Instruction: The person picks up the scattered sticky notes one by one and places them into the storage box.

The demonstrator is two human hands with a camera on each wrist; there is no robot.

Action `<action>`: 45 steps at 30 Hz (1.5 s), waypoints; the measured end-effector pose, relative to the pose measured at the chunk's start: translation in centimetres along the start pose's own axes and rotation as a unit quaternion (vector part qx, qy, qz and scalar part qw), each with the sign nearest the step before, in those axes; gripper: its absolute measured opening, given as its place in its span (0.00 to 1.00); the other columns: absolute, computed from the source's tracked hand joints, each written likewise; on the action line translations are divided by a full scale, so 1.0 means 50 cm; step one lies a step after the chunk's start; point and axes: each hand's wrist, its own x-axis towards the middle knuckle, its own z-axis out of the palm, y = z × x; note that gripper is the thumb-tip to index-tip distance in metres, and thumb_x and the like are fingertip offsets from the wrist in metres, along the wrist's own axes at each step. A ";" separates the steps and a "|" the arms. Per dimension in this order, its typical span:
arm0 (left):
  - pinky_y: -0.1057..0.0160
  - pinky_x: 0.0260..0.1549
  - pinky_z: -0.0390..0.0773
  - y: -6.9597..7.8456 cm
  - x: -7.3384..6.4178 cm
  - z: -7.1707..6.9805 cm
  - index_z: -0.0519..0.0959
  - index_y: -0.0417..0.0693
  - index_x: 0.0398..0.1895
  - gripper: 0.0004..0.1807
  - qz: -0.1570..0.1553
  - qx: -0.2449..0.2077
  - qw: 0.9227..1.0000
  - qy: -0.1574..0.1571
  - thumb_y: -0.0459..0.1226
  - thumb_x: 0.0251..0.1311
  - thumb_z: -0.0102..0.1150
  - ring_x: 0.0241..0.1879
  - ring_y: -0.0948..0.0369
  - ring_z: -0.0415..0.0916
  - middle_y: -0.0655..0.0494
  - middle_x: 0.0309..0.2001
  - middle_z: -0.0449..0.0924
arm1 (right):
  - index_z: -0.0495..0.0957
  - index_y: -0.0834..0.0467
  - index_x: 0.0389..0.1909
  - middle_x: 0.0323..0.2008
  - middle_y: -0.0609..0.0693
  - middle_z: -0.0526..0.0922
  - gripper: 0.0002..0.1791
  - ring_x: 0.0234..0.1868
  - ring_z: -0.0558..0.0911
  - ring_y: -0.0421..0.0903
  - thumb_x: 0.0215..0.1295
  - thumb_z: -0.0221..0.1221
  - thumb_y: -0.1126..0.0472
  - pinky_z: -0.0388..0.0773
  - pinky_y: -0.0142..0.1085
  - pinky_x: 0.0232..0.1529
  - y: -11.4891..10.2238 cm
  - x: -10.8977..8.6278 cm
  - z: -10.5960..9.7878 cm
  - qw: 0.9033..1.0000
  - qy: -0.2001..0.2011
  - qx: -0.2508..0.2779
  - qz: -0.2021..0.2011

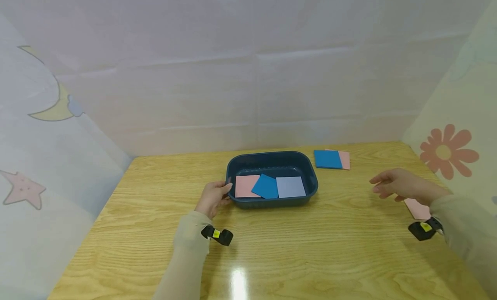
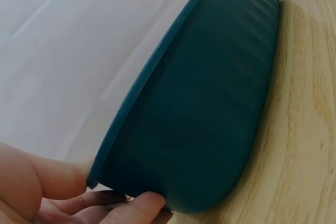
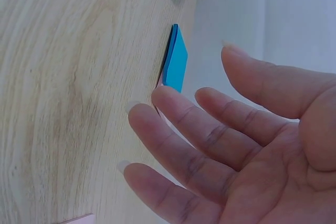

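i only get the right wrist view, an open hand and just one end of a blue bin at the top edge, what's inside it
Observer: In the head view, the bin has three flat pieces in it: a pink piece, a blue piece and a pale lilac piece.
Operator: ok do any of those overlap
Observer: Yes, the blue piece lies over part of the pink piece.
Operator: and is anyone holding the bin
Observer: Yes, the left hand grips it at its left end.
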 end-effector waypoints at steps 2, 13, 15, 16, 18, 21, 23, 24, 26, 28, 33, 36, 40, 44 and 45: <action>0.55 0.50 0.78 0.000 -0.001 0.001 0.71 0.27 0.60 0.18 0.001 -0.001 1.000 0.000 0.31 0.72 0.48 0.51 0.49 0.74 0.36 0.55 0.73 | 0.60 0.78 0.64 0.57 0.74 0.71 0.32 0.48 0.80 0.59 0.73 0.54 0.57 0.78 0.53 0.42 0.003 0.000 0.000 1.000 0.000 0.001 0.001; 0.53 0.53 0.76 -0.001 0.002 0.003 0.71 0.27 0.61 0.19 0.000 0.000 1.000 0.000 0.31 0.72 0.48 0.52 0.49 0.73 0.36 0.56 0.73 | 0.59 0.79 0.64 0.57 0.74 0.72 0.31 0.49 0.80 0.61 0.73 0.53 0.58 0.78 0.51 0.41 0.020 -0.001 0.000 1.000 -0.003 0.015 0.013; 0.53 0.53 0.76 -0.001 0.002 0.003 0.70 0.27 0.61 0.19 0.000 0.000 1.000 0.000 0.31 0.73 0.48 0.52 0.49 0.73 0.36 0.57 0.73 | 0.60 0.79 0.64 0.57 0.75 0.71 0.31 0.49 0.80 0.61 0.73 0.53 0.58 0.78 0.52 0.41 0.022 -0.002 0.001 1.000 -0.005 0.013 0.010; 0.53 0.53 0.76 -0.002 0.002 0.003 0.70 0.27 0.61 0.19 0.000 0.000 1.000 0.000 0.31 0.73 0.48 0.52 0.49 0.73 0.36 0.57 0.73 | 0.60 0.79 0.64 0.57 0.75 0.71 0.31 0.49 0.80 0.61 0.73 0.53 0.58 0.78 0.52 0.41 0.024 -0.003 0.001 1.000 -0.005 0.011 0.009; 0.53 0.54 0.75 -0.002 0.001 0.003 0.70 0.27 0.61 0.19 -0.001 0.000 1.000 -0.001 0.31 0.73 0.48 0.53 0.49 0.73 0.36 0.57 0.73 | 0.60 0.79 0.63 0.57 0.75 0.70 0.31 0.49 0.80 0.60 0.73 0.53 0.58 0.78 0.53 0.41 0.027 -0.005 0.002 1.000 -0.005 0.009 0.007; 0.53 0.53 0.76 -0.003 0.001 0.004 0.71 0.28 0.61 0.19 0.001 -0.001 1.000 -0.002 0.31 0.73 0.48 0.53 0.49 0.73 0.36 0.57 0.73 | 0.60 0.79 0.63 0.58 0.76 0.70 0.31 0.48 0.80 0.60 0.73 0.53 0.58 0.78 0.52 0.40 0.031 -0.006 0.002 1.000 -0.003 0.011 0.007; 0.54 0.53 0.76 -0.003 0.002 0.004 0.71 0.28 0.61 0.19 0.001 -0.002 1.000 -0.003 0.32 0.73 0.48 0.53 0.49 0.73 0.36 0.57 0.73 | 0.60 0.79 0.63 0.58 0.76 0.70 0.31 0.48 0.80 0.60 0.73 0.53 0.58 0.78 0.52 0.40 0.032 -0.007 0.003 1.000 -0.003 0.013 0.007; 0.54 0.52 0.76 -0.003 0.002 0.005 0.71 0.28 0.61 0.19 0.001 -0.004 1.000 -0.002 0.32 0.72 0.48 0.53 0.49 0.73 0.36 0.57 0.73 | 0.60 0.79 0.63 0.57 0.76 0.70 0.31 0.48 0.80 0.60 0.73 0.53 0.58 0.78 0.52 0.40 0.032 -0.008 0.002 1.000 -0.003 0.013 0.007; 0.54 0.52 0.76 -0.002 0.002 0.005 0.71 0.28 0.61 0.19 0.002 -0.007 1.000 -0.002 0.32 0.72 0.48 0.53 0.49 0.73 0.36 0.57 0.72 | 0.60 0.79 0.63 0.57 0.76 0.70 0.31 0.48 0.80 0.60 0.73 0.53 0.58 0.78 0.52 0.40 0.031 -0.010 0.002 1.000 -0.003 0.013 0.009; 0.54 0.52 0.76 -0.001 0.002 0.005 0.71 0.28 0.61 0.19 0.000 -0.006 1.000 -0.001 0.32 0.72 0.48 0.52 0.50 0.73 0.37 0.57 0.73 | 0.60 0.79 0.63 0.57 0.76 0.70 0.30 0.48 0.80 0.60 0.73 0.53 0.59 0.78 0.52 0.40 0.031 -0.011 0.001 1.000 -0.002 0.014 0.012; 0.53 0.54 0.75 0.000 0.001 0.005 0.71 0.28 0.61 0.19 -0.004 0.002 1.000 0.002 0.32 0.72 0.48 0.52 0.50 0.73 0.37 0.56 0.73 | 0.60 0.79 0.63 0.57 0.76 0.71 0.30 0.48 0.80 0.61 0.73 0.53 0.59 0.78 0.52 0.40 0.035 -0.013 0.002 1.000 -0.001 0.010 0.015; 0.52 0.54 0.75 0.000 0.001 0.005 0.71 0.28 0.61 0.19 -0.003 0.002 1.000 0.001 0.32 0.73 0.48 0.52 0.50 0.73 0.37 0.56 0.73 | 0.60 0.79 0.63 0.56 0.75 0.71 0.30 0.49 0.80 0.61 0.74 0.52 0.59 0.78 0.51 0.40 0.038 -0.014 0.003 1.000 0.002 0.008 0.018; 0.52 0.54 0.75 0.001 0.001 0.005 0.71 0.28 0.61 0.19 -0.001 0.000 1.000 0.001 0.32 0.73 0.48 0.53 0.49 0.73 0.36 0.57 0.73 | 0.60 0.79 0.63 0.56 0.75 0.72 0.28 0.48 0.80 0.60 0.74 0.51 0.60 0.78 0.48 0.39 0.041 -0.016 0.002 1.000 0.007 0.010 0.019; 0.52 0.55 0.74 0.003 0.001 0.004 0.70 0.27 0.61 0.19 0.000 -0.002 1.000 0.001 0.32 0.73 0.48 0.55 0.48 0.72 0.36 0.58 0.72 | 0.60 0.79 0.63 0.55 0.74 0.73 0.28 0.48 0.80 0.60 0.74 0.51 0.61 0.77 0.46 0.37 0.046 -0.018 0.001 1.000 0.007 0.017 0.022; 0.52 0.55 0.74 0.003 0.001 0.004 0.70 0.27 0.61 0.19 -0.001 -0.002 1.000 0.001 0.32 0.73 0.48 0.55 0.48 0.72 0.36 0.58 0.72 | 0.60 0.79 0.63 0.54 0.73 0.74 0.28 0.48 0.80 0.60 0.74 0.51 0.61 0.77 0.45 0.37 0.048 -0.018 0.001 0.999 0.007 0.019 0.025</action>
